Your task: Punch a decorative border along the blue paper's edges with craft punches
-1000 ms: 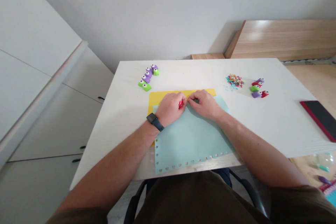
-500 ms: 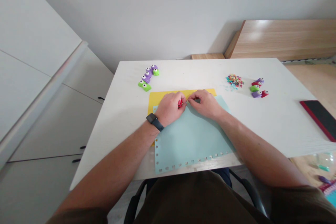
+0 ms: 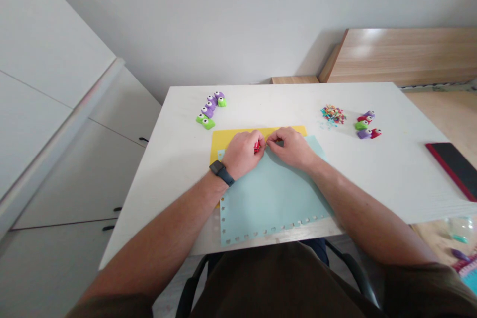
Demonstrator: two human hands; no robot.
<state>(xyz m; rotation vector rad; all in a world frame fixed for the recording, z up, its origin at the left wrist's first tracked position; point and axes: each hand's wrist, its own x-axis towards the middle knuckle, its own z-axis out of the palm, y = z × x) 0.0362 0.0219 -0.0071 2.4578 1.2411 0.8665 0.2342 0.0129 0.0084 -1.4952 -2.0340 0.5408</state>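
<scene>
My left hand [image 3: 244,153], with a dark watch on its wrist, is closed round a small red object [image 3: 257,146], mostly hidden by the fingers. Close to its right, my right hand [image 3: 288,146] has thumb and fingertips pinched together; whatever they hold is too small to make out. Both hands are over the upper part of a light blue sheet [image 3: 276,198] with punched edges. A yellow sheet [image 3: 216,144] lies partly beneath the blue one.
Purple and green pieces with eyes [image 3: 209,106] stand at the back left. At the right are a pile of colourful bits [image 3: 333,115], more eyed pieces [image 3: 364,125] and a dark, red-edged object [image 3: 452,166] on the white table [image 3: 395,169].
My left hand and wrist have shifted very slightly to the right, and the red object in it has turned a little. My right hand stays nearly still.
</scene>
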